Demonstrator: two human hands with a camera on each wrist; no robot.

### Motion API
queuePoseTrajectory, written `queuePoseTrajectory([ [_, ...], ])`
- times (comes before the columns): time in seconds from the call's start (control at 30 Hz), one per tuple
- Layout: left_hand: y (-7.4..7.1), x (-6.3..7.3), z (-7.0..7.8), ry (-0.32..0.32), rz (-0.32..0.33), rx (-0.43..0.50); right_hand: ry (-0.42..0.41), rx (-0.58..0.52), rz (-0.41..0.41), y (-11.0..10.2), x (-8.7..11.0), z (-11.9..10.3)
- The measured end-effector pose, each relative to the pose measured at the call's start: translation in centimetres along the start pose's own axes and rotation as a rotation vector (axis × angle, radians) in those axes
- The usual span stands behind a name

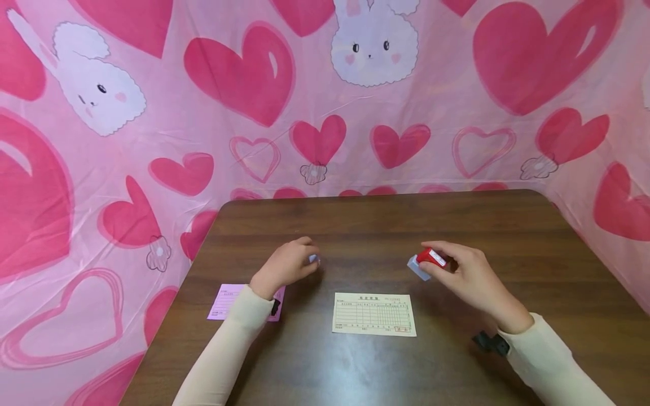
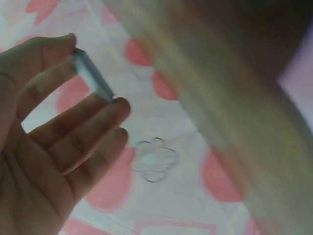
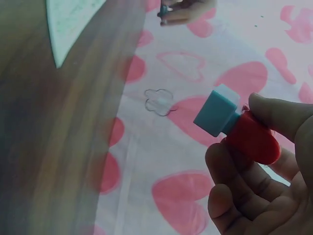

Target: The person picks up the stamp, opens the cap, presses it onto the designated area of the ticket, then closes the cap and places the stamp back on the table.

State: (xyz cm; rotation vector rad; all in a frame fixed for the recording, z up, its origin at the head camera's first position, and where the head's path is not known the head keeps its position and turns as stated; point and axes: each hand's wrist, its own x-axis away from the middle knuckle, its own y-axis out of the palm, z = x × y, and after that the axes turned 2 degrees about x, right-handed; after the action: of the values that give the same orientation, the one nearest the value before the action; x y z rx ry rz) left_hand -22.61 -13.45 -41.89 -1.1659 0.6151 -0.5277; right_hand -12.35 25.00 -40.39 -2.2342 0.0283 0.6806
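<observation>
My right hand [image 1: 472,276] grips a stamp by its red handle [image 1: 431,257], with fingers and thumb around it. The stamp's pale blue block [image 3: 215,113] points away from the palm in the right wrist view. Over on the left, my left hand [image 1: 284,262] pinches a small pale blue cap [image 2: 93,76] between thumb and fingertips. Both hands are raised above the table. Between them, nearer the front, lies a cream printed slip [image 1: 373,313] with a small red stamp mark [image 1: 403,329] at its lower right corner.
A pink-purple printed slip [image 1: 223,296] lies on the left, partly hidden by my left forearm. The brown wooden table [image 1: 355,225] ends at a pink heart-patterned cloth [image 1: 304,73] behind and at the sides.
</observation>
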Motion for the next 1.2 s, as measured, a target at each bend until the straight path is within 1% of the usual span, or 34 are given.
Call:
queuePoseTrajectory([
  [0.03,-0.2,-0.1,0.4,0.029,0.029,0.012,0.008,-0.007,0.010,0.0,-0.2,-0.2],
  [0.1,-0.4,-0.2,1.3,0.106,0.104,0.024,0.026,-0.026,0.037,0.1,-0.5,-0.6],
  [0.2,-0.7,-0.5,2.3,0.229,0.231,0.043,0.057,-0.069,0.079,0.4,-0.8,-1.1],
  [0.3,-0.7,-0.9,3.3,0.345,0.347,0.053,0.070,-0.118,0.116,0.7,-1.1,-1.6],
  [0.37,-0.8,-1.1,4.0,0.413,0.409,0.058,0.075,-0.150,0.130,0.9,-1.2,-1.9],
  [0.47,-0.8,-1.4,5.0,0.500,0.485,0.066,0.086,-0.192,0.139,1.0,-1.3,-2.3],
  [0.57,-0.9,-1.7,5.9,0.554,0.556,0.075,0.107,-0.237,0.135,1.1,-1.4,-2.7],
  [0.67,-0.9,-1.8,6.6,0.591,0.625,0.076,0.128,-0.286,0.128,1.1,-1.4,-3.2],
  [0.8,-0.6,-2.0,7.6,0.644,0.688,0.066,0.137,-0.368,0.117,1.3,-1.5,-3.9],
  [0.97,-0.2,-2.4,8.6,0.689,0.728,0.062,0.124,-0.493,0.102,1.4,-1.4,-4.7],
  [1.2,0.1,-2.9,9.9,0.726,0.747,0.083,0.131,-0.620,0.093,1.5,-1.2,-5.0],
])
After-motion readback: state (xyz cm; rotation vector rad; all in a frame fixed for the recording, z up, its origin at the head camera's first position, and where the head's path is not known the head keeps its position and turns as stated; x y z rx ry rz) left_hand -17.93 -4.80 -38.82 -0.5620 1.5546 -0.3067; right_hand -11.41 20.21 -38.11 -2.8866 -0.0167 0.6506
